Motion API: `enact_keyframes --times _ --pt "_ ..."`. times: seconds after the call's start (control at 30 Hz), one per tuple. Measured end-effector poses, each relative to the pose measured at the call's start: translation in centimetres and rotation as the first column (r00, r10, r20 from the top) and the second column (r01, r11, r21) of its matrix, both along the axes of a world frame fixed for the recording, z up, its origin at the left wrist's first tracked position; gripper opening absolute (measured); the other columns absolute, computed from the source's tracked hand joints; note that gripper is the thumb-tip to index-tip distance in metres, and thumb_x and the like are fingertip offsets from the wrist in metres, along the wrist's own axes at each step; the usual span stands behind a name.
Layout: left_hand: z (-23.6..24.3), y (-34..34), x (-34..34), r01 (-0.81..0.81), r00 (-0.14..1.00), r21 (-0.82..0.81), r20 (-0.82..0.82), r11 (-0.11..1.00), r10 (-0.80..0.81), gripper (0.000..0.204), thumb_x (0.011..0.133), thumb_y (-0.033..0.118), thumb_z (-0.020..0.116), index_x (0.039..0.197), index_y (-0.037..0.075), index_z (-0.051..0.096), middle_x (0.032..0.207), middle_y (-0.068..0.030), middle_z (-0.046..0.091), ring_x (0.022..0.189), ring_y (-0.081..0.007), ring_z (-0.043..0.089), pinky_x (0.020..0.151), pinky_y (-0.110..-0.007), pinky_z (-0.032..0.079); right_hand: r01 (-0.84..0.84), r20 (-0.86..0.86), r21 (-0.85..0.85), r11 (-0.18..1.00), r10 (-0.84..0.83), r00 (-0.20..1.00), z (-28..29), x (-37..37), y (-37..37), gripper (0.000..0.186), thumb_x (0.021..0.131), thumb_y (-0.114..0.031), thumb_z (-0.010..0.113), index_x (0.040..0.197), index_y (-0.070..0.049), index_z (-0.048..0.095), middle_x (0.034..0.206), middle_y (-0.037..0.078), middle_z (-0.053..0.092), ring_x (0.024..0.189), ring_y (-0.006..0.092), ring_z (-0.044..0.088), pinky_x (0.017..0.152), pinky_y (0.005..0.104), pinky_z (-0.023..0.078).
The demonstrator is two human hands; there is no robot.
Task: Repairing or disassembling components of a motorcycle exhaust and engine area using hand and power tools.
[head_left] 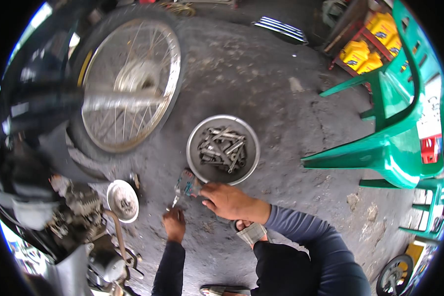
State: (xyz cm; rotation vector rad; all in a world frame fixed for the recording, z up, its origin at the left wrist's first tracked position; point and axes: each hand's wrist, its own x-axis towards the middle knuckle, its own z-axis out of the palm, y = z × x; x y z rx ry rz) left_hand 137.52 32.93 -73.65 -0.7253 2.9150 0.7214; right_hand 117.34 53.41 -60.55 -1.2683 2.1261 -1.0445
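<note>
My right hand [227, 201] is closed on a teal and dark power tool [185, 183], just in front of a steel bowl [192, 148] full of wrenches and sockets [221, 147]. A silver shaft [176, 200] points down-left from the tool, and the fingers of my left hand [174, 223] are closed on its end. To the left of my hands lies a smaller pale bowl [111, 200] with small parts in it, beside a small dark object [134, 181] too blurred to name.
A motorcycle with its engine [79, 202] and spoked front wheel [103, 128] fills the left side. Green plastic chairs [389, 153] stand at the right, near a red shelf with yellow bottles [355, 54]. My sandalled foot [251, 232] is below my right hand; another wheel [394, 274] lies lower right.
</note>
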Motion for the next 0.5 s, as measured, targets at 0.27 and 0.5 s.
enact_keyframes --times 0.27,0.5 --pt "10.4 4.9 2.8 0.388 0.741 0.321 0.449 0.864 -0.499 0.031 0.081 0.039 0.069 0.085 0.008 0.067 0.090 -0.0158 0.068 0.088 -0.0310 0.064 0.077 -0.045 0.049 0.081 0.400 0.037 0.996 -0.089 0.912 17.2 -6.8 16.2 0.022 0.083 -0.025 0.069 0.082 -0.004 0.061 0.078 0.011 0.061 0.075 0.0316 0.062 0.068 0.0400 0.047" --pt "24.9 -0.1 -5.6 -0.264 0.549 0.428 0.804 0.864 -0.230 0.045 0.089 0.050 0.053 0.088 0.008 0.068 0.078 -0.0098 0.070 0.087 -0.0290 0.066 0.082 -0.042 0.050 0.356 0.739 0.312 0.881 -0.460 0.493 32.6 -4.1 23.9 0.024 0.085 -0.027 0.072 0.089 -0.004 0.067 0.082 0.008 0.070 0.075 0.0161 0.067 0.068 0.0305 0.052"
